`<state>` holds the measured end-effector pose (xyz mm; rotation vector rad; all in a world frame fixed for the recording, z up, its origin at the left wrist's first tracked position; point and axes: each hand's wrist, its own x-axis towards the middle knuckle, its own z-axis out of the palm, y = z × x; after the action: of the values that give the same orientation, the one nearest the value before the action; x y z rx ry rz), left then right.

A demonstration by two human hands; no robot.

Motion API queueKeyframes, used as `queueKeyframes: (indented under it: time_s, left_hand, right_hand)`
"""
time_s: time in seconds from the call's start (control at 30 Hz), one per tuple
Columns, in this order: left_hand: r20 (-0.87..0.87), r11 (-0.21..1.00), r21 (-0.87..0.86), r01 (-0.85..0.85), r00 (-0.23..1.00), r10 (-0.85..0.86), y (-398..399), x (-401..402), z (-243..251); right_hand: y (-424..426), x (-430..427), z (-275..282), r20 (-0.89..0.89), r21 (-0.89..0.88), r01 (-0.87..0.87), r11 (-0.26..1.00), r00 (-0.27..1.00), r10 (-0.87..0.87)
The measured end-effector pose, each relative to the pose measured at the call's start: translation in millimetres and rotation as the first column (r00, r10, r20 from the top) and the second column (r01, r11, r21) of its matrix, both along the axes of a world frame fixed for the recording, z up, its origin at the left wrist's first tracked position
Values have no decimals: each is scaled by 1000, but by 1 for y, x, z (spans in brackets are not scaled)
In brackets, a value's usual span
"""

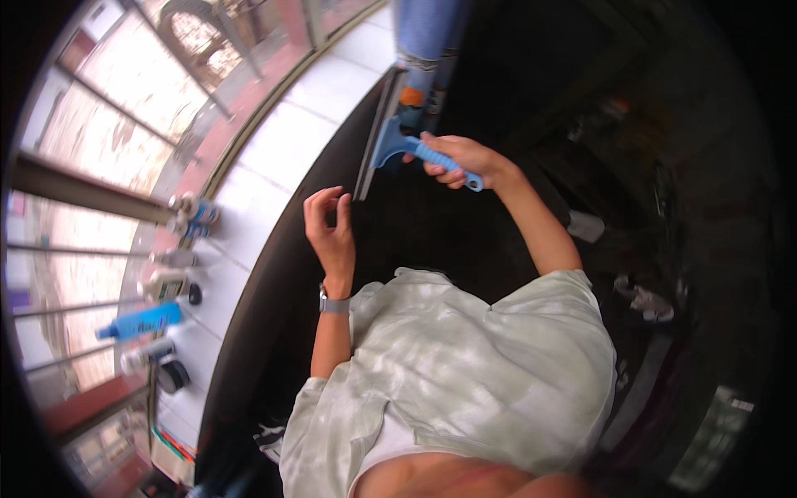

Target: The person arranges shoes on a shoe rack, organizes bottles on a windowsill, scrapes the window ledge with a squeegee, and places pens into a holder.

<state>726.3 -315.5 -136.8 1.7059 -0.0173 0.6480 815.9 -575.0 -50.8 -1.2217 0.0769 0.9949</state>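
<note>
A blue-handled squeegee (pixel 398 140) is in my right hand (pixel 470 162), its fingers closed around the ribbed grip. The long dark blade points up and down the picture, close to a tall blue object (pixel 426 37) at the top. Just below the blade's lower end, my left hand (pixel 330 218) is raised with bent fingers, the thumb near the fingertips and nothing visible in it. A watch with a grey strap (pixel 334 304) sits on the left wrist.
A white-tiled sill (pixel 274 155) curves along the left below a barred window. On it stand a blue bottle (pixel 143 320), a cream bottle (pixel 165 286), small white-and-blue bottles (pixel 198 210) and a dark round container (pixel 173 376). Dim, cluttered items lie at right.
</note>
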Motion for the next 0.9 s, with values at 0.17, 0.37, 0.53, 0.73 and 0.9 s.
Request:
queueKeyframes:
  time_s: [0.17, 0.37, 0.53, 0.73, 0.9]
  left_hand:
    - [-53, 955, -112, 274, 958, -281, -6, 17, 16]
    - [94, 905, -74, 419, 906, -412, -44, 40, 47]
    - [96, 854, -133, 502, 865, -493, -69, 18, 54]
    - [60, 761, -286, 582, 804, -592, -80, 15, 50]
    - [48, 793, -305, 527, 840, -540, -61, 7, 41]
  right_hand:
    - [16, -60, -22, 142, -182, 7, 983, 990, 19]
    - [-14, -107, -32, 276, -265, 157, 951, 958, -81]
    - [-32, -132, -41, 239, -268, 216, 939, 959, -152]
    - [-43, -138, -49, 206, -197, 214, 957, 963, -173]
    - [-31, -127, -45, 157, -142, 143, 979, 980, -120]
